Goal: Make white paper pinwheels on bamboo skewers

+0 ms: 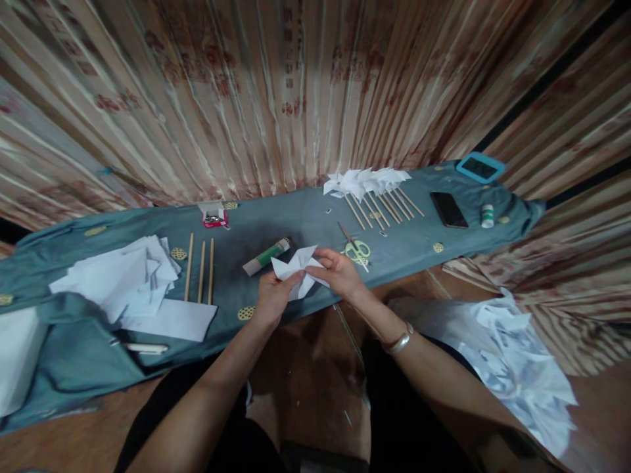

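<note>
One folded white paper pinwheel (298,263) is held over the near edge of a table (296,213) spread with a green-grey cloth. The left hand (274,293) grips its left side, thumb on top and fingers curled beneath. The right hand (341,272) pinches its right side, the thumb near the middle of the folds and the fingers behind. The thumbs nearly meet, and the hidden fingertips seem closed on the paper, though the view is small there.

Just beyond the left hand lies a green and white glue tube (266,257), tilted toward the far right. Scissors (357,249) with pale green handles lie just past the right hand, blades pointing away. To the left, three wooden sticks (202,270) lie side by side, next to a loose pile of white paper (121,272). A pen-like white object (146,348) lies nearer, and a small open red box (213,215) sits on the far side.

At the far right of centre, several pinwheels on sticks (365,184) lie in an overlapping row. Further right are a dark phone (448,209), a small bottle (487,216) and a blue-framed device (480,168).
</note>
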Tool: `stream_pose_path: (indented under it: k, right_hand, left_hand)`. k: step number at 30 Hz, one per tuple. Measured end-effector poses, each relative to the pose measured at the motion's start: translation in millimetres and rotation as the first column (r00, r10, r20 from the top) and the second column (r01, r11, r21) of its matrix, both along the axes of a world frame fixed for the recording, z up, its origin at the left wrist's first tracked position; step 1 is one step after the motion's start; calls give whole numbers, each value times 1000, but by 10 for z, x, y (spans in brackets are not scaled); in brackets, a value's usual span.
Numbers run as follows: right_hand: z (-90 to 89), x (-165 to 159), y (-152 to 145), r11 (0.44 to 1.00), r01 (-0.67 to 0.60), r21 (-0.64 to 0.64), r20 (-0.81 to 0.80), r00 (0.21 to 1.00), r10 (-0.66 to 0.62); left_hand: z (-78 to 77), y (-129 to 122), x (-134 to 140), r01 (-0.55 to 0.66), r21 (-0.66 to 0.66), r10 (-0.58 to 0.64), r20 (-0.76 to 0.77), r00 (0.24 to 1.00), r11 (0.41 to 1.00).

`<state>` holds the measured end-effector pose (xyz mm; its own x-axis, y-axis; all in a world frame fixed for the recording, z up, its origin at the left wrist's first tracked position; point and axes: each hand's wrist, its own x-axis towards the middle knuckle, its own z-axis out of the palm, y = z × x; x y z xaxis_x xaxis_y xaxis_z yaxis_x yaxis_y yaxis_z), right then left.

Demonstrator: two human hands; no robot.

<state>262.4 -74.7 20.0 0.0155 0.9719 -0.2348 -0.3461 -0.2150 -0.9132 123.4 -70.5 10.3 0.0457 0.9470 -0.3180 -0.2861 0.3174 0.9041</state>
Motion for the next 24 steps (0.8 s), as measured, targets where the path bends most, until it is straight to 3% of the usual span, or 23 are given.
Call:
stream_pose_path:
  k: [24]
  right_hand:
    - [-22, 39, -89, 998, 51, 47, 117, 992, -56]
  left_hand:
    - [-32, -7, 64, 25, 7, -25, -12, 1000, 1000]
